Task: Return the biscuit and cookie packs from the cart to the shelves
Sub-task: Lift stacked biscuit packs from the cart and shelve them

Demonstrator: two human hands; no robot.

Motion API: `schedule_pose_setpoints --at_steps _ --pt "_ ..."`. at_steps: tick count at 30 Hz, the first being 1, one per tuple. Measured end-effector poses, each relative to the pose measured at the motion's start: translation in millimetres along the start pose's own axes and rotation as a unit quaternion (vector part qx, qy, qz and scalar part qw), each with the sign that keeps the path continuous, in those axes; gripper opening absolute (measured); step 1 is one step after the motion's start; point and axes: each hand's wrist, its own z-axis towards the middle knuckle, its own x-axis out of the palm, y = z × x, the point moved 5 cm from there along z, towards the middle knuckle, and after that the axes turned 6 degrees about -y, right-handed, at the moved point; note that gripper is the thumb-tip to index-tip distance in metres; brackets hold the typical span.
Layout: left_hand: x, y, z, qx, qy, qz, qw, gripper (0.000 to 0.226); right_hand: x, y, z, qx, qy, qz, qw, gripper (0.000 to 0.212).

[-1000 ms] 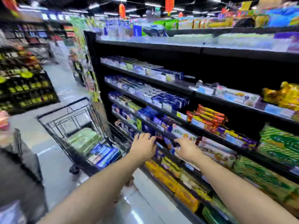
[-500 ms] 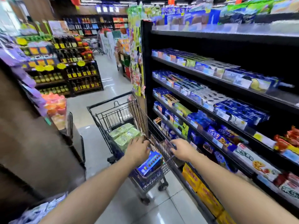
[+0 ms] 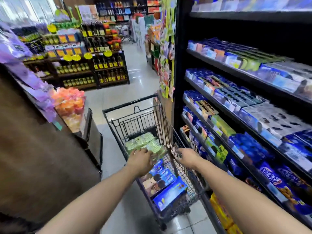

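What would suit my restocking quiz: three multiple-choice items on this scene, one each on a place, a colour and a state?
1. Where in the cart do the green packs lie?
A. far end
B. near end
C. outside it

2. What colour are the near-end packs?
A. red
B. blue
C. yellow

3. How does the cart stand?
A. tipped over
B. upright, empty
C. upright, loaded

Key: 1 A, the green packs sit beyond the near-end packs; 2 B, their wrappers are mostly blue; 3 C, it stands level with packs inside.
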Motion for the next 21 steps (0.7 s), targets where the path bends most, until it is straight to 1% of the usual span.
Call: schedule_pose_setpoints --at_steps 3,7,10,13,15,18,21 --pt "23.2 20.2 24.9 -0.004 0.021 0.012 1.000 0.047 14.0 4.0 38.9 0.009 0.016 0.034 0.999 0.052" --pt "62.5 60.7 66.7 -0.011 0.064 -0.001 0.998 0.047 47.8 6.2 96.6 0.022 0.056 0.053 0.997 0.052" --pt "92.4 91.6 110.7 0.001 0.102 -0.001 0.995 0.049 75.1 6.3 141.3 0.069 0.072 0.106 0.989 0.057" --pt "126.3 119.5 157.2 0.022 0.139 -0.005 0.990 0.049 103.1 6.2 185.9 0.120 0.061 0.171 0.976 0.063" --pt "151.5 135.4 182.9 0.040 0.164 -0.005 0.986 0.051 126.9 6.5 209.7 0.167 0.050 0.234 0.957 0.069" --pt "189.1 152.0 214.4 0.070 0.199 -0.003 0.977 0.054 172.4 5.8 240.1 0.240 0.053 0.327 0.912 0.085" --pt "223.7 164.2 234.3 0.103 0.221 0.004 0.970 0.055 215.7 4.4 265.5 0.298 0.055 0.393 0.868 0.089"
